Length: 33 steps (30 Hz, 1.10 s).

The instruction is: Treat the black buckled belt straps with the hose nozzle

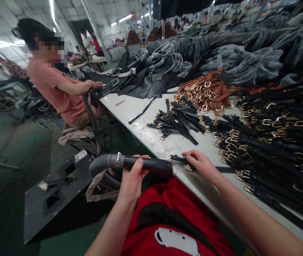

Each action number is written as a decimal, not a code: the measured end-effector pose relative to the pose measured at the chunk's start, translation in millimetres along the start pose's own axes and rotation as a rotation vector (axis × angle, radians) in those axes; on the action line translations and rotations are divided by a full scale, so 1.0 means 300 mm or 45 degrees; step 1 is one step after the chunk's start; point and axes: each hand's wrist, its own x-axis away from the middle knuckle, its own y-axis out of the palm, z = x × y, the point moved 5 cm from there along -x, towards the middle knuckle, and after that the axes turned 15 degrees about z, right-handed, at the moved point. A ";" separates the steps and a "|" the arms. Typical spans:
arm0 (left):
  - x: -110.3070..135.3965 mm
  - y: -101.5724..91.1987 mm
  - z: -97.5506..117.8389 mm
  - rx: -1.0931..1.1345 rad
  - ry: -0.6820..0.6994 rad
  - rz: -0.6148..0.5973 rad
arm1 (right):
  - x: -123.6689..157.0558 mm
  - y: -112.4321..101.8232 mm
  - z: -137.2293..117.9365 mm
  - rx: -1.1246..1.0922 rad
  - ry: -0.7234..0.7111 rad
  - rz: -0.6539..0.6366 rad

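Observation:
My left hand [134, 177] is wrapped round a black hose nozzle [153, 167], thumb on top. A ribbed grey hose [102, 164] joins it through a metal clamp [118, 160] and bends down to the left. At the table edge, my right hand [198, 160] pinches a black buckle strap [179, 158] with its fingertips. The strap's gold buckle [190, 167] hangs just under my fingers, and its far part is hidden behind my hand and wrist. The nozzle's mouth points toward the strap, a small gap apart.
Black straps with gold buckles [178, 122] lie heaped on the white table [146, 133]; more [274, 149] fill its right side. Brown straps with gold rings [207, 90] lie behind. A co-worker [52, 81] sits at the left holding another hose. A black box [57, 192] stands on the floor.

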 end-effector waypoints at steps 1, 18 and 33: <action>0.001 0.003 0.001 -0.008 0.004 0.002 | -0.003 -0.012 -0.002 0.014 -0.026 0.031; 0.001 0.214 -0.075 -0.419 0.312 -0.135 | 0.005 -0.017 0.006 0.641 -0.530 -0.026; -0.038 0.219 -0.048 -0.312 0.238 -0.058 | -0.004 -0.011 -0.004 0.732 -0.461 -0.104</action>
